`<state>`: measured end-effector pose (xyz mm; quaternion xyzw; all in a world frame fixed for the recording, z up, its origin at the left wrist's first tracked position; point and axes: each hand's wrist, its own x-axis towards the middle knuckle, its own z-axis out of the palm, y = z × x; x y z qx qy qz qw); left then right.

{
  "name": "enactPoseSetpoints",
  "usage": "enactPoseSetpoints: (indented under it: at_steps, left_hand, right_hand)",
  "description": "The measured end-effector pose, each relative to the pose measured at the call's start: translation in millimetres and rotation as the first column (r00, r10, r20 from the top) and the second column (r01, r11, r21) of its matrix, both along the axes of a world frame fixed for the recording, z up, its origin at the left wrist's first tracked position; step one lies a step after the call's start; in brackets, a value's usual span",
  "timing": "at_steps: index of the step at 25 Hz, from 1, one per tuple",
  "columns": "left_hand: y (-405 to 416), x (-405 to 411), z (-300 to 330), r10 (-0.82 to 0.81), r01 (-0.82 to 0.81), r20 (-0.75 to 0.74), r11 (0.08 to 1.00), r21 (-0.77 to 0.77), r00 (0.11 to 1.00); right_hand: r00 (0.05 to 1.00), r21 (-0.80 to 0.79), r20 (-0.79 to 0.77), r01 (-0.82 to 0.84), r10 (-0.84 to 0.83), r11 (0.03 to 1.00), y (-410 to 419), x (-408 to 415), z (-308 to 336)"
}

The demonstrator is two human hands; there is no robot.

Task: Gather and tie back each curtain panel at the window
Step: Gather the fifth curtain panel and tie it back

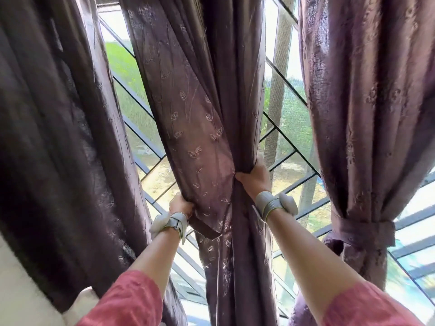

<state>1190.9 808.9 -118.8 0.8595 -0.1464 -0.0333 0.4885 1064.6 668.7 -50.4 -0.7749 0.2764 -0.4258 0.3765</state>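
Three mauve, leaf-embroidered fabric curtain panels hang in front of you at a window fitted with a dark diagonal metal grille (288,150); green foliage and sandy ground show through it. The left curtain panel (58,137) hangs loose and dark along the left edge, down past a pale wall at the near left corner. The right curtain panel (367,114) is already cinched with a matching fabric tie-back band (363,228), its lower part bunched below the band. The middle curtain panel (200,102) is the one in your hands.

Your right hand (254,176) reaches far and high, fingers closed around the gathered waist of the middle panel, thumb pressed into the pinch on its left side. Your left hand (180,205) sits lower and to the left, closed on a folded flap of the same panel, drawing that edge in toward the bunch. Each wrist carries a grey strap with a pale rounded wrist device (286,203). Both forearms are extended upward, with pink textured sleeves (131,300) ending near the elbows. Below your hands the cloth falls straight and narrow.
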Motion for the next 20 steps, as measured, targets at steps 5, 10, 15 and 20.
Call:
enactPoseSetpoints:
  at_steps: [5, 10, 15, 20]
  left_hand:
    - [-11, -18, 10, -0.138, 0.145, 0.112, 0.988, -0.051, 0.984]
    - [-10, -29, 15, -0.371, 0.371, 0.008, 0.926, -0.078, 0.929]
    - [-5, -36, 20, -0.559, 0.56, 0.053, 0.828, -0.02, 0.828]
    - [-3, -35, 18, -0.497, 0.512, 0.156, 0.855, -0.083, 0.854]
  right_hand:
    - [0.981, 0.123, -0.116, -0.144, 0.158, 0.982, 24, 11, -31]
    - [0.913, 0.244, -0.091, -0.367, 0.398, 0.898, 50, 16, -81]
    - [0.828, 0.295, -0.095, -0.507, 0.553, 0.81, 43, 16, -75]
    - [0.848, 0.364, -0.19, -0.408, 0.495, 0.837, 35, 13, -73]
